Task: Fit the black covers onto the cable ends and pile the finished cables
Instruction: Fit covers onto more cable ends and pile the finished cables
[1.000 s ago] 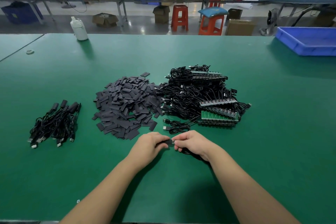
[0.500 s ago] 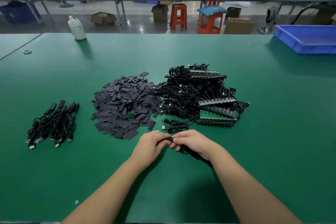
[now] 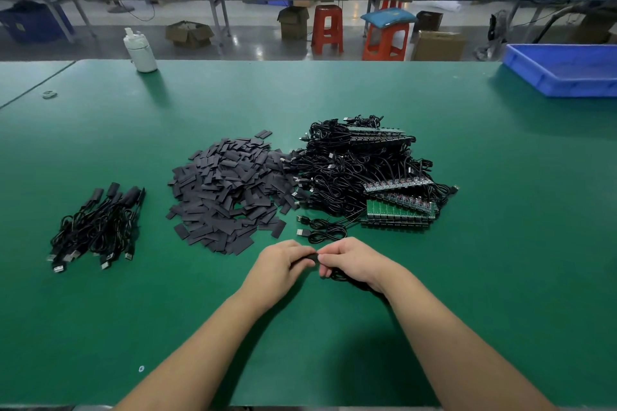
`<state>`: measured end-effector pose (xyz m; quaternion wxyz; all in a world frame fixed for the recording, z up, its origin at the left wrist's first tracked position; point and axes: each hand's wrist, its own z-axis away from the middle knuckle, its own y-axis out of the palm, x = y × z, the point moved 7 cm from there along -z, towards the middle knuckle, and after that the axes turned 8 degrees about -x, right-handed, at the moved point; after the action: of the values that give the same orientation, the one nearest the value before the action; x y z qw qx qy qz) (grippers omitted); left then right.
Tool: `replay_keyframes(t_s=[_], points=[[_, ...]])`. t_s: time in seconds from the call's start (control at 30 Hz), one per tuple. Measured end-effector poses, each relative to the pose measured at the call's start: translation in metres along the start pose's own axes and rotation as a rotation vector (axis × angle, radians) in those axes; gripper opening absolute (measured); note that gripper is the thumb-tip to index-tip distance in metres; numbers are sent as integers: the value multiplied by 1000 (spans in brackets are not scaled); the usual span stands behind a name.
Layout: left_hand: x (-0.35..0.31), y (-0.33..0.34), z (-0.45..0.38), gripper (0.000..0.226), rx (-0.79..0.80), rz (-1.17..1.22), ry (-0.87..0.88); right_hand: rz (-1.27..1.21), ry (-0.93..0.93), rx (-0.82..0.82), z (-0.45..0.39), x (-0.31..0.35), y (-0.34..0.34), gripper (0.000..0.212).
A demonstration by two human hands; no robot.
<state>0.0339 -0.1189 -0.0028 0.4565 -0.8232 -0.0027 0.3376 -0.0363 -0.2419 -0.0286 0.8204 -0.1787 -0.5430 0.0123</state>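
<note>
our left hand and right hand pinch one cover onto a cable; small finished pile, big unfinished heap remains.

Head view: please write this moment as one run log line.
step: fitting cover | left hand: pinches black cover | right hand: holds cable | finished cables: piled at left

Counts: 2 hands, 1 heap of black covers, 1 tangle of unfinished cables, 1 finished-cable pile, 1 white bottle, 1 blue tray, 2 orange stools.
</note>
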Motion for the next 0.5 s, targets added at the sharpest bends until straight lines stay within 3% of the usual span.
replay_keyframes(t_s=[0.17, 0.27, 0.5], points=[[1, 0, -1, 22, 1, -45, -9, -59, 19, 13, 0, -3, -2, 23], [2, -2, -5, 24, -4, -103, -34, -138, 33, 17, 0, -6, -3, 27], [7, 7, -9, 26, 87, -354, -60, -34, 43, 16, -4, -9, -2, 44]])
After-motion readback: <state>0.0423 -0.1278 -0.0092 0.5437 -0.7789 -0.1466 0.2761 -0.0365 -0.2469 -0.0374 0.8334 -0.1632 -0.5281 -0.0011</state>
